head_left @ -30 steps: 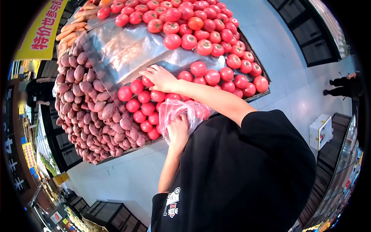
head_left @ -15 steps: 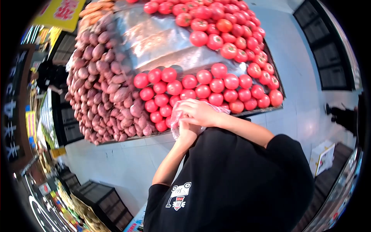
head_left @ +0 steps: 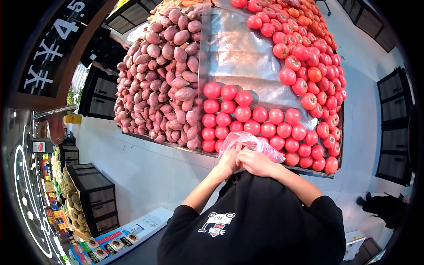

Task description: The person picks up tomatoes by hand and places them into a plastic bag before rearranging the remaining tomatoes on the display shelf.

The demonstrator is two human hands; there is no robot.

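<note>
A thin pink-and-white plastic bag [head_left: 267,151] is bunched up in front of my chest, at the near edge of the tomato display. My left hand [head_left: 230,159] grips its left side with curled fingers. My right hand [head_left: 255,160] is closed on the bag's near edge, its fingertips meeting those of the left. What the bag contains, if anything, is hidden by folds and hands. Just beyond it, red tomatoes [head_left: 276,116] stand in rows along the front of the stand, several of them partly covered by the bag.
Sweet potatoes [head_left: 163,84] are heaped left of a clear divider [head_left: 203,53]. Bare bubble-textured sheeting [head_left: 238,57] lies behind the front tomatoes, with more tomatoes [head_left: 316,75] piled right. A dark cabinet [head_left: 95,194] stands at lower left. People in black show at upper left and lower right.
My view has swung, so the stand sits further right and lower. Both hands stay on the bag; the right hand has come down from above the left to beside it.
</note>
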